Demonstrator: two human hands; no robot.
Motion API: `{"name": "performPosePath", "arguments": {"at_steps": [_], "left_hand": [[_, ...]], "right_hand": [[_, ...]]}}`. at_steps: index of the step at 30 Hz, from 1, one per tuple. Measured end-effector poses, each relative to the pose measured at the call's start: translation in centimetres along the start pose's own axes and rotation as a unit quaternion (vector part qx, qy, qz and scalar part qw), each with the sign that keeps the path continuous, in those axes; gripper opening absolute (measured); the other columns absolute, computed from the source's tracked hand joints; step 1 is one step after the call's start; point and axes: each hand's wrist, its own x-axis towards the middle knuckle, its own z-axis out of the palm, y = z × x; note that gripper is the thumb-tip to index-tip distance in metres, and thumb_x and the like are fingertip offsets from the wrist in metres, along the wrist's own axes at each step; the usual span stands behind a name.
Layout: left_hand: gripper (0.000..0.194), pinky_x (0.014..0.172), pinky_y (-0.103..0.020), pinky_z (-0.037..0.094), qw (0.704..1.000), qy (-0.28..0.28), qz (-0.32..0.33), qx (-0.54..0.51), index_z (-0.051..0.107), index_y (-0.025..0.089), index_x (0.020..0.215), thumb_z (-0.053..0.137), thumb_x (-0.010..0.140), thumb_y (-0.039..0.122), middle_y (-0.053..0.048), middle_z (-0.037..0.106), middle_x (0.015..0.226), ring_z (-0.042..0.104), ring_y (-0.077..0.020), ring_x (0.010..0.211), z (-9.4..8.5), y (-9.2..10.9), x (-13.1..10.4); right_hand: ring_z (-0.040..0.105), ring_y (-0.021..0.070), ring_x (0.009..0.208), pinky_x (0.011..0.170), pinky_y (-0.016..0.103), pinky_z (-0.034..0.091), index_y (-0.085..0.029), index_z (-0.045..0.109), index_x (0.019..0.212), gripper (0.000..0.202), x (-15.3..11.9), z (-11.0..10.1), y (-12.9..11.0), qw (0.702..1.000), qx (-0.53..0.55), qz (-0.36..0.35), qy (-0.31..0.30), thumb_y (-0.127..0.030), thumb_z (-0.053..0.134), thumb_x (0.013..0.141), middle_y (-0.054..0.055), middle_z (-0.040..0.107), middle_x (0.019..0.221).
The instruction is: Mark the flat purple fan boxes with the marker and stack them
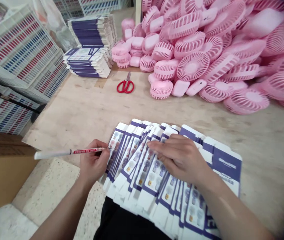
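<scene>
My left hand (pixel 94 163) grips a white marker (pixel 64 152) with red lettering, its tip at the leftmost of the flat folded boxes (pixel 154 166). These white and purple boxes lie fanned out and overlapping along the table's near edge, with small product pictures printed on them. Over the middle of the fan rests my right hand (pixel 182 156), palm down, its index finger stretched out onto a box. That hand holds nothing that I can see. Part of the fan is hidden under my right forearm.
Red-handled scissors (pixel 125 86) lie on the wooden table (pixel 82 103). Behind them is a large heap of pink fan parts (pixel 193 66). Stacked folded boxes (pixel 89 61) stand at the back left. White crates (pixel 19 43) and a cardboard carton (pixel 4 170) flank the table's left side.
</scene>
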Motion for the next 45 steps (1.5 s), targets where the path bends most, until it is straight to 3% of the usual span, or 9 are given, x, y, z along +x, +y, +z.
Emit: {"name": "performPosePath", "arguments": {"at_steps": [5,8,14,18,25,28,31,36,45], "left_hand": [[0.004,0.038,-0.019,0.026,0.996,-0.013,0.059,0.072,0.054,0.017,0.066,0.057,0.067,0.019,0.006,0.043,0.045,0.036,-0.0070,0.039,0.3,-0.1,-0.4],[0.005,0.039,-0.019,0.028,1.000,-0.003,0.010,0.017,0.055,0.016,0.070,0.057,0.066,0.018,0.005,0.047,0.047,0.039,-0.0070,0.040,-0.4,0.5,0.0],[0.055,0.035,-0.017,0.016,0.927,-0.282,-0.188,-0.161,0.047,0.011,0.118,0.054,0.064,0.014,0.006,0.048,0.049,0.033,-0.0053,0.037,-3.2,2.8,1.5],[0.064,0.035,-0.017,0.014,0.906,-0.308,-0.215,-0.194,0.045,0.009,0.122,0.058,0.060,0.015,0.005,0.050,0.052,0.036,-0.0052,0.039,-3.6,3.7,0.9],[0.067,0.032,-0.017,0.012,0.879,-0.349,-0.230,-0.231,0.045,0.010,0.122,0.054,0.056,0.012,0.007,0.050,0.043,0.029,-0.0042,0.031,-1.0,3.1,-0.1],[0.046,0.031,-0.016,0.014,0.895,-0.294,-0.176,-0.286,0.059,0.011,0.102,0.053,0.057,0.013,0.005,0.053,0.046,0.030,-0.0038,0.030,-0.7,2.8,0.8],[0.010,0.032,-0.016,0.020,0.938,-0.122,-0.081,-0.316,0.057,0.015,0.070,0.054,0.060,0.014,0.004,0.054,0.046,0.035,-0.0044,0.032,-0.6,1.6,1.8],[0.007,0.035,-0.017,0.028,0.993,0.013,0.013,-0.115,0.054,0.017,0.064,0.058,0.063,0.013,0.005,0.053,0.048,0.041,-0.0065,0.038,0.2,-1.2,1.2],[0.004,0.039,-0.018,0.030,0.994,0.026,0.094,0.057,0.055,0.018,0.065,0.058,0.065,0.015,0.006,0.048,0.047,0.041,-0.0077,0.042,0.7,-1.2,0.4]], "right_hand": [[0.043,0.0088,0.048,0.051,0.025,0.030,-0.015,0.057,0.094,0.022,0.0,0.0,0.0,1.000,0.000,0.002,-0.003,-0.005,0.045,0.080,-0.005,0.052,0.054],[0.043,0.0087,0.047,0.051,0.026,0.029,-0.016,0.057,0.093,0.021,0.0,0.0,0.0,1.000,-0.001,0.002,-0.002,-0.005,0.044,0.080,-0.005,0.052,0.053],[0.042,0.0085,0.047,0.051,0.025,0.028,-0.015,0.058,0.091,0.023,0.0,0.0,0.2,1.000,-0.008,-0.009,0.000,-0.004,0.044,0.077,-0.005,0.050,0.053],[0.042,0.0085,0.046,0.051,0.025,0.029,-0.015,0.059,0.088,0.023,0.0,0.2,0.2,1.000,-0.012,-0.011,0.005,-0.004,0.043,0.076,-0.005,0.049,0.051],[0.044,0.0079,0.046,0.052,0.024,0.031,-0.014,0.061,0.091,0.021,-1.2,-0.8,0.5,1.000,-0.019,0.015,-0.002,-0.006,0.045,0.079,-0.005,0.050,0.051],[0.045,0.0076,0.047,0.052,0.023,0.032,-0.012,0.061,0.094,0.022,-1.9,-1.5,0.6,1.000,-0.021,0.021,0.005,-0.006,0.046,0.080,-0.005,0.051,0.051],[0.045,0.0080,0.047,0.051,0.024,0.032,-0.013,0.061,0.094,0.023,-2.2,-1.7,0.5,0.999,-0.026,0.020,0.001,-0.005,0.045,0.078,-0.005,0.050,0.050],[0.044,0.0077,0.045,0.050,0.024,0.032,-0.012,0.061,0.094,0.024,-2.0,-1.6,0.5,0.999,-0.024,0.022,0.004,-0.005,0.045,0.077,-0.005,0.049,0.049],[0.046,0.0075,0.044,0.050,0.023,0.034,-0.015,0.061,0.094,0.023,-2.1,-1.6,0.6,0.999,-0.029,0.035,0.005,-0.007,0.045,0.079,-0.005,0.051,0.048]]}}
